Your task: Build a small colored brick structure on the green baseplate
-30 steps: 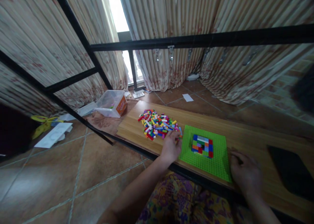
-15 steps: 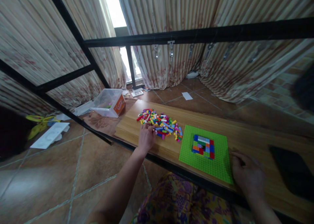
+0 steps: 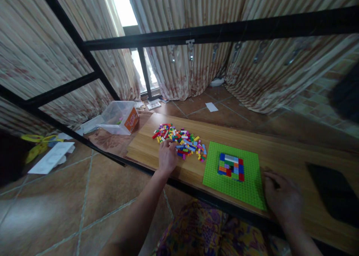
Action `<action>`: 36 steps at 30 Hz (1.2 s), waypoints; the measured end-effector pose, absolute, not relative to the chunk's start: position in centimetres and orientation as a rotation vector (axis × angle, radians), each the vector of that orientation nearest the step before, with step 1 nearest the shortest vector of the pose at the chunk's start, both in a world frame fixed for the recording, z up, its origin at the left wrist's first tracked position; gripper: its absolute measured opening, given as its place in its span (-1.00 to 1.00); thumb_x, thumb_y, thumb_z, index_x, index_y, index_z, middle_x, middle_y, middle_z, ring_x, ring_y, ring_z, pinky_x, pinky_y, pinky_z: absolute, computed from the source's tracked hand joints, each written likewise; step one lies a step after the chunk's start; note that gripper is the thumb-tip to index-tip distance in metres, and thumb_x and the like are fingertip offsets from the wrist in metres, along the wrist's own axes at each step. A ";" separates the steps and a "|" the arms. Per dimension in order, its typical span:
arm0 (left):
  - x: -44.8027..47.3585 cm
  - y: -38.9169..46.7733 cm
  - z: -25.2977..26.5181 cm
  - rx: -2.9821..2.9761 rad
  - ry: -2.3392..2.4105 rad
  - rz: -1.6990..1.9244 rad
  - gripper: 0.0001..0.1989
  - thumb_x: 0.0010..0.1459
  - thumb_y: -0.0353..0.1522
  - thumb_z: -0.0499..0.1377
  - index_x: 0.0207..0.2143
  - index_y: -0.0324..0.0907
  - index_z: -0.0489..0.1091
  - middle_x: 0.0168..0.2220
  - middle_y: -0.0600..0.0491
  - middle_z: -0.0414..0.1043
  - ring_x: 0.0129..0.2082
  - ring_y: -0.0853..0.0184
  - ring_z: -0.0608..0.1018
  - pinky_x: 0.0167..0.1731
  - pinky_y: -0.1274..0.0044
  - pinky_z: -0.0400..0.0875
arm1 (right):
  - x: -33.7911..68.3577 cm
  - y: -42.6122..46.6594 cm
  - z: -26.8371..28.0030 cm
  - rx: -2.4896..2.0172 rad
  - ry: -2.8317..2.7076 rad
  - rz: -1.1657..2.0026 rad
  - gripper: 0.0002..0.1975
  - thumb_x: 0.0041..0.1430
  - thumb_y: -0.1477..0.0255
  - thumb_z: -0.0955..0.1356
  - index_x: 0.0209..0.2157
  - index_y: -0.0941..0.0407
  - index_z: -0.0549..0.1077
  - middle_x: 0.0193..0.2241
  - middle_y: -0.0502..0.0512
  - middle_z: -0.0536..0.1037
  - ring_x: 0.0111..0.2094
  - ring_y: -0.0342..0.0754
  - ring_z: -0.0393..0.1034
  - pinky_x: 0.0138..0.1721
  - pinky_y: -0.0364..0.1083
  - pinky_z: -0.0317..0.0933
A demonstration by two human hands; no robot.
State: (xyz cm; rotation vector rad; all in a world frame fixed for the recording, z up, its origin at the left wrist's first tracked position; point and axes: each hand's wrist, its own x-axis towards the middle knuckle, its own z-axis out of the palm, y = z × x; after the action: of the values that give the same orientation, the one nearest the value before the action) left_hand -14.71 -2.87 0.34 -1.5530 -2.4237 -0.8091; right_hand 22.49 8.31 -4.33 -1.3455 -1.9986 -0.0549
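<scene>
My left hand (image 3: 167, 155) reaches into the near left side of a heap of small toy building bricks (image 3: 183, 141) in many colours. Its fingers are bent and drawn together; whether a brick is between them I cannot make out. To the right of the heap lies a green studded baseplate (image 3: 210, 170). On it stands a low, squarish build of bricks (image 3: 231, 167) in red, blue, orange and other colours, with a dark gap near its middle. My right hand (image 3: 283, 196) rests curled on the table beside the baseplate's right edge, its fingers closed and their inner side hidden.
All this lies on a narrow wooden table (image 3: 146, 144) with a dark frame. A black flat object (image 3: 333, 192) lies at the right. Beyond the left end stands a clear plastic box (image 3: 114, 121) with an orange label. Black metal bars (image 3: 196, 37) cross behind the table.
The view has shifted slightly, so the background sits a little further left and higher. Both hands stay in nearly the same places, the left at the heap, the right beside the baseplate.
</scene>
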 end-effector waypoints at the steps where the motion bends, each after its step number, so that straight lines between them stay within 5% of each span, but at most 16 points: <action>1: -14.6 -2.7 0.5 -1.549 -2.428 -0.790 -0.74 0.18 -0.47 0.04 -0.17 -0.11 0.49 -0.04 -0.06 0.36 -0.03 0.18 0.39 0.02 0.35 0.32 | 22.5 8.3 -4.3 -1.352 -1.996 -0.054 -0.67 0.16 0.27 0.20 -0.34 0.14 0.52 -0.31 0.21 0.57 -0.25 0.12 0.45 -0.18 0.08 0.31; 16: -14.3 0.0 1.1 -1.542 -2.459 -0.676 -0.85 0.16 -0.39 0.12 -0.30 -0.14 0.50 -0.07 -0.04 0.42 -0.04 0.15 0.39 0.02 0.33 0.28 | 22.5 8.2 -4.2 -1.343 -2.005 -0.050 -0.68 0.18 0.29 0.20 -0.34 0.14 0.52 -0.30 0.22 0.57 -0.24 0.12 0.44 -0.13 0.09 0.29; 26: -14.3 -2.1 1.4 -1.574 -2.477 -0.749 -0.84 0.16 -0.45 0.08 -0.28 -0.14 0.45 -0.20 -0.01 0.47 -0.16 0.20 0.45 -0.06 0.36 0.32 | 22.4 8.2 -4.4 -1.355 -1.972 -0.016 -0.69 0.17 0.29 0.20 -0.35 0.13 0.52 -0.30 0.20 0.57 -0.23 0.10 0.44 -0.10 0.08 0.28; 36: -10.9 -1.5 1.8 -1.826 -2.249 -0.844 -0.83 0.18 -0.40 0.11 -0.17 -0.15 0.42 -0.10 -0.02 0.44 -0.09 0.20 0.43 -0.04 0.35 0.31 | 22.2 8.1 -4.1 -1.364 -1.967 0.024 -0.72 0.16 0.32 0.22 -0.33 0.12 0.52 -0.29 0.19 0.57 -0.21 0.08 0.43 -0.12 0.06 0.26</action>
State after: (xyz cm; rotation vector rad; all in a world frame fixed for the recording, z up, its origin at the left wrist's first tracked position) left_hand -10.87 -1.54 1.84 -1.8258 -2.2491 -0.8435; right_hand 22.23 8.15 -4.10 -1.3644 -1.9666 0.0236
